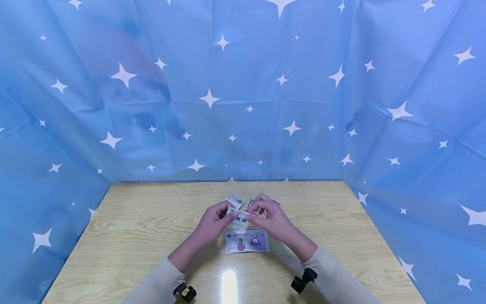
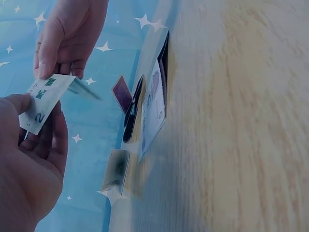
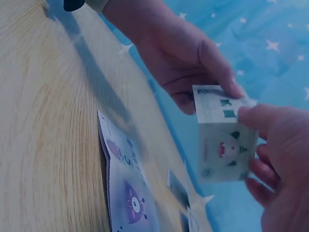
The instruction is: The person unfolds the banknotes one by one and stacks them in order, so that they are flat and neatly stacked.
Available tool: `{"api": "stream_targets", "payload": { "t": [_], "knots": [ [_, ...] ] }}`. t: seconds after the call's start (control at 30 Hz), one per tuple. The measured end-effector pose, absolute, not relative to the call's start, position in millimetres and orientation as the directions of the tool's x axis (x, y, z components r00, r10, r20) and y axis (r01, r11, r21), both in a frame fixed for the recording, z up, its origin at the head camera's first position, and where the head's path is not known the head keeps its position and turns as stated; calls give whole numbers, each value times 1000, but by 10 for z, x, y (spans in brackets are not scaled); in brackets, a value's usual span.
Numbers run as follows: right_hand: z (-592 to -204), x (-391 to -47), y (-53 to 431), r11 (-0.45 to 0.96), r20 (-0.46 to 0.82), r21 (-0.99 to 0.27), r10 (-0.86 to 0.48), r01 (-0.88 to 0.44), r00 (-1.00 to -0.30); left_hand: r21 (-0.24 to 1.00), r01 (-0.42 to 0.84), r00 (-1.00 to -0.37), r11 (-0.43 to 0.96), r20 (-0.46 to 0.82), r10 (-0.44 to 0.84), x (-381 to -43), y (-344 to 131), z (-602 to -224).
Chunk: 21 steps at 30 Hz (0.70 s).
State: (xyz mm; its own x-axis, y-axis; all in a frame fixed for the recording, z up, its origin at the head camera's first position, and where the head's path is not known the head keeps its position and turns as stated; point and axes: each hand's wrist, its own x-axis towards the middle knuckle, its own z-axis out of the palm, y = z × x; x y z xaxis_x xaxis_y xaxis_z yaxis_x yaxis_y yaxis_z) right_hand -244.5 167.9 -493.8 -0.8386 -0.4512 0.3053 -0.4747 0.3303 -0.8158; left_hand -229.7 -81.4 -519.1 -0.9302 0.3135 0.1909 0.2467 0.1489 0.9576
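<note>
A pale green play banknote (image 1: 239, 217), folded across its middle, is held up over the table between both hands. My left hand (image 1: 213, 220) pinches one end between thumb and fingers. The right hand (image 1: 274, 218) pinches the other end, thumb on top. In the right wrist view, the half of the play banknote (image 3: 226, 152) hanging from the crease shows a cartoon face. The left wrist view shows a 2 printed near the left thumb. Below the hands, a purple play banknote (image 1: 247, 242) marked 5 lies on the table, slightly raised along a crease.
Behind the hands lie more folded notes, including a pale one (image 1: 235, 201) and a partly hidden brownish one. The wooden table (image 1: 152, 228) ends at a blue star-patterned cloth (image 1: 243, 84). A small black device (image 1: 303, 280) sits on each wrist.
</note>
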Motion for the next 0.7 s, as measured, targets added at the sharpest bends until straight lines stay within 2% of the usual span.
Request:
{"api": "stream_targets", "payload": {
  "t": [0.13, 0.47, 0.7],
  "knots": [
    [-4926, -2433, 1678, 344, 321, -804, -433, -484, -842, 962, 234, -931, 137, 182, 317, -2287, -818, -5195],
    [-4865, -2411, 1705, 376, 189, -856, -412, -355, -891, 976, 190, -936, 106, 148, 319, -2299, -847, -5198],
    [-4859, -2387, 1760, 328, 113, -911, -384, -250, -916, 976, 179, -949, 123, 138, 284, -2310, -883, -5229]
  ]
}}
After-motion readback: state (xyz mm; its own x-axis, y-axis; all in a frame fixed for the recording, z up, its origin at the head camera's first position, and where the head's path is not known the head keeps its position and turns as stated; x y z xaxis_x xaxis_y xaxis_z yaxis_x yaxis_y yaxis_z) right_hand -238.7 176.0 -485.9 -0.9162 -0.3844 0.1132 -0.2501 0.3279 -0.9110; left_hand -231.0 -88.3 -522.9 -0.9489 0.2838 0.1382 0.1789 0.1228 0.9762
